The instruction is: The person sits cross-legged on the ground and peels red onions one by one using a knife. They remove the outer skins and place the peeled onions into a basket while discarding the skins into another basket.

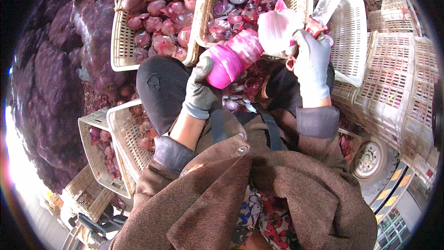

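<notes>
My gloved left hand (201,85) is closed round a bright purple-pink red onion (223,66), partly peeled, with a loose layer of skin (245,47) reaching up and right from it. In my gloved right hand (309,53) is a knife (315,27) with a red handle; its broad blade points up and right. A pale, cup-shaped onion layer (277,31) hangs at the fingers of that hand, over the near edge of a crate. Skins and cut slices (237,93) lie below, between my knees.
A plastic crate (119,53) of whole red onions stands front left. Beside it, another crate (201,10) holds peelings and sliced ends. A white crate (360,41) is at the right, near stacked crates (385,76) and a wheel (368,159). Mesh sacks (52,93) and more crates (114,118) are at the left.
</notes>
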The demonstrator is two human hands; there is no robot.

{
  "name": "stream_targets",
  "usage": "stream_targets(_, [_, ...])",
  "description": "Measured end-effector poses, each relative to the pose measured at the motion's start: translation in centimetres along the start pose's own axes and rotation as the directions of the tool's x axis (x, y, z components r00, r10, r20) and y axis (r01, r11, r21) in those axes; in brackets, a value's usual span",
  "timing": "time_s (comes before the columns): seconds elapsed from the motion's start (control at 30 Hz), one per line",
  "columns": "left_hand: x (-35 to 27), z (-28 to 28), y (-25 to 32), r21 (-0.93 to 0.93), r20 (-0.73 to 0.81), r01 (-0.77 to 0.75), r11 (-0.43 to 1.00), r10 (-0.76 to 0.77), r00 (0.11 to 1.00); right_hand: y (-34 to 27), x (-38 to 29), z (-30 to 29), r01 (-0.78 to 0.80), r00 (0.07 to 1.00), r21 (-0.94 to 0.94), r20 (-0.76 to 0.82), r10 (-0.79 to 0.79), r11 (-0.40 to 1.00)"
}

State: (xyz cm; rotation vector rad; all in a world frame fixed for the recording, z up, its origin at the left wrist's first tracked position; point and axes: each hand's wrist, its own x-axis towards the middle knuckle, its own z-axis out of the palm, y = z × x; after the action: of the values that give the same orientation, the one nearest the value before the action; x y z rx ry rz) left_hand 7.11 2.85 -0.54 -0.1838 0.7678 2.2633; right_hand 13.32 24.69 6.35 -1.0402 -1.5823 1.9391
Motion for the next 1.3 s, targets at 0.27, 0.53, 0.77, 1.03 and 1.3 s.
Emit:
stream_targets(0.27, [0.9, -0.9, 1.4, -0.079, -0.036, -0.017, 0.997, 0.014, 0.999, -0.1, 4.3, -0.4, 0.214, 0.976, -0.192, 0.091, -0.199, 0.958])
stream_targets(0.53, [1.2, 0.6, 1.9, 0.135, 0.088, 0.007, 0.991, -0.019, 0.996, 1.9, -0.7, 3.7, -0.268, 0.779, -0.051, 0.577, 0.247, 0.962])
stream_targets(0.77, [0.9, 0.1, 1.3, 0.066, 0.001, 0.092, 0.994, -0.092, 0.996, 1.1, -1.7, 4.1, -0.357, 0.81, -0.026, 0.489, 0.323, 0.934])
stream_targets(1.03, [0.6, -0.2, 1.7, 0.022, -0.048, 0.035, 0.999, -0.034, 0.998, 1.9, -0.9, 2.3, -0.328, 0.878, 0.154, 0.414, 0.24, 0.932])
stream_targets(1.3, [1.1, -0.4, 2.9, -0.454, 0.069, 0.256, 0.853, -0.253, 0.965, 1.6, 1.8, 0.2, 0.167, 0.976, -0.297, 0.182, -0.116, 0.94])
